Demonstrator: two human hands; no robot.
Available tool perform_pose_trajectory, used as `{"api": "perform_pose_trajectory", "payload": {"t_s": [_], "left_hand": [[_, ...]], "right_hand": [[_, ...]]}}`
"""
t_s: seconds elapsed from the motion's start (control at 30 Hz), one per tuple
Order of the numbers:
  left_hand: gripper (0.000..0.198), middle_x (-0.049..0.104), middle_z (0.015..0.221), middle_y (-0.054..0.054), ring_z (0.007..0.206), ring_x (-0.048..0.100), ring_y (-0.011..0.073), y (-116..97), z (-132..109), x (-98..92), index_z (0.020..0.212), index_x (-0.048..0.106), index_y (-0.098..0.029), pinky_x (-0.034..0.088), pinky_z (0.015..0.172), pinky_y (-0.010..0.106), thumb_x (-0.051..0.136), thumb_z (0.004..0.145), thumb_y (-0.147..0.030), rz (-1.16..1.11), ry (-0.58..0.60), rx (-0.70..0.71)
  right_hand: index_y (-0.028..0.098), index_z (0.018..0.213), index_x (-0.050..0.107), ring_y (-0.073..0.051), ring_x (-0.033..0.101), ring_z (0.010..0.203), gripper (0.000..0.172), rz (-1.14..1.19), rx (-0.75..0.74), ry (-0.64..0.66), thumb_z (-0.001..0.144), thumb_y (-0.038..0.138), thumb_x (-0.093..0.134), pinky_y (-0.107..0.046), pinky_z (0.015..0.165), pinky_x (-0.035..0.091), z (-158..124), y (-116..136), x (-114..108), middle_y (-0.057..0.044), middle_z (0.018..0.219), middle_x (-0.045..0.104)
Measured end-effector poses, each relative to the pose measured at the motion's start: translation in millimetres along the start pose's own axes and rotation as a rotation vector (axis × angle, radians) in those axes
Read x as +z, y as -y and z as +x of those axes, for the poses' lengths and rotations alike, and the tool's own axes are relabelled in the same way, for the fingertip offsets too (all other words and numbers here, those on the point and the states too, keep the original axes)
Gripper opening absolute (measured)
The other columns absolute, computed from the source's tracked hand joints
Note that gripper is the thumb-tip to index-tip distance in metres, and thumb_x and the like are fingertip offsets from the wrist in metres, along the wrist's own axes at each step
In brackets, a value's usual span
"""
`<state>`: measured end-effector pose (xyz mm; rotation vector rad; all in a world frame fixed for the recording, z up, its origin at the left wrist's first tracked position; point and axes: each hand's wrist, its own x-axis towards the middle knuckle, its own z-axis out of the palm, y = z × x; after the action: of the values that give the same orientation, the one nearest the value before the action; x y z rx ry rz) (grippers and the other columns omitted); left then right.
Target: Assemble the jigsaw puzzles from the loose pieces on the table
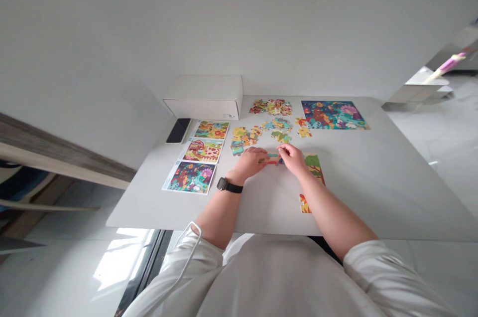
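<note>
My left hand (253, 161), with a black watch (228, 186) on its wrist, has its fingers closed on the left end of a small strip of joined jigsaw puzzle pieces (273, 158) on the table. At the strip's right end, my right hand (293, 158) is closed in a pinch at a puzzle piece, mostly hidden by the fingers. Beside the right forearm lies a joined puzzle section (312, 161) with a green tree, partly covered by the arm. Nearer to me is an orange and yellow puzzle part (305, 203).
Loose yellow and blue pieces (244, 136) and a red pile (272, 106) lie beyond my hands. A dark blue picture sheet (336, 115) is at the back right. Left are a card with three pictures (203, 150), a phone (179, 130) and a white box (203, 100).
</note>
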<state>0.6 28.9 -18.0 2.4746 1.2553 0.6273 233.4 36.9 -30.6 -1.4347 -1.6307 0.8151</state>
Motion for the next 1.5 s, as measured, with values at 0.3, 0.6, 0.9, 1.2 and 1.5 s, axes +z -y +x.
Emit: {"api": "perform_pose_trajectory", "payload": {"t_s": [0.3, 0.6, 0.9, 1.2, 1.5], "left_hand": [[0.02, 0.08, 0.128, 0.007, 0.122, 0.072, 0.0272, -0.1, 1.9, -1.7, 0.111, 0.085, -0.028, 0.052, 0.116, 0.047, 0.07, 0.097, -0.027, -0.011, 0.005, 0.011], [0.023, 0.079, 0.132, 0.008, 0.126, 0.072, 0.0276, 9.1, 1.4, 1.7, 0.115, 0.085, -0.027, 0.052, 0.118, 0.048, 0.071, 0.096, -0.028, 0.016, 0.014, 0.047], [0.027, 0.079, 0.132, 0.008, 0.128, 0.071, 0.0272, 3.2, 3.9, 3.8, 0.116, 0.084, -0.029, 0.053, 0.118, 0.048, 0.067, 0.096, -0.023, 0.013, 0.009, 0.08], [0.03, 0.078, 0.136, 0.007, 0.13, 0.071, 0.026, -1.6, 6.3, 13.0, 0.122, 0.083, -0.029, 0.053, 0.117, 0.047, 0.067, 0.098, -0.02, -0.01, -0.005, 0.107], [0.038, 0.076, 0.14, 0.007, 0.132, 0.069, 0.0276, -7.5, 5.6, 11.7, 0.132, 0.078, -0.028, 0.05, 0.12, 0.049, 0.069, 0.096, -0.019, -0.052, 0.0, 0.065]], "right_hand": [[0.025, 0.106, 0.075, -0.022, 0.071, 0.081, 0.038, 0.171, -0.001, -0.011, 0.094, 0.058, 0.061, -0.034, 0.077, 0.057, 13.2, 19.1, -21.4, -0.005, 0.09, 0.079], [0.028, 0.118, 0.081, -0.026, 0.075, 0.104, 0.029, -0.239, -0.137, 0.077, 0.09, 0.027, 0.072, -0.042, 0.098, 0.06, 2.4, 15.1, -108.0, -0.008, 0.119, 0.08], [0.034, 0.12, 0.083, -0.032, 0.073, 0.124, 0.038, -0.558, -0.192, 0.168, 0.083, 0.023, 0.081, -0.053, 0.114, 0.057, -40.0, -68.2, -150.8, -0.007, 0.138, 0.076], [0.029, 0.121, 0.083, -0.035, 0.072, 0.13, 0.038, -0.627, -0.198, 0.188, 0.085, 0.022, 0.078, -0.057, 0.117, 0.055, -41.1, -76.4, -161.2, -0.01, 0.139, 0.076], [0.031, 0.121, 0.082, -0.033, 0.074, 0.123, 0.039, -0.612, -0.241, 0.222, 0.084, 0.022, 0.074, -0.051, 0.111, 0.058, -37.3, -74.0, -163.8, -0.008, 0.134, 0.078]]}}
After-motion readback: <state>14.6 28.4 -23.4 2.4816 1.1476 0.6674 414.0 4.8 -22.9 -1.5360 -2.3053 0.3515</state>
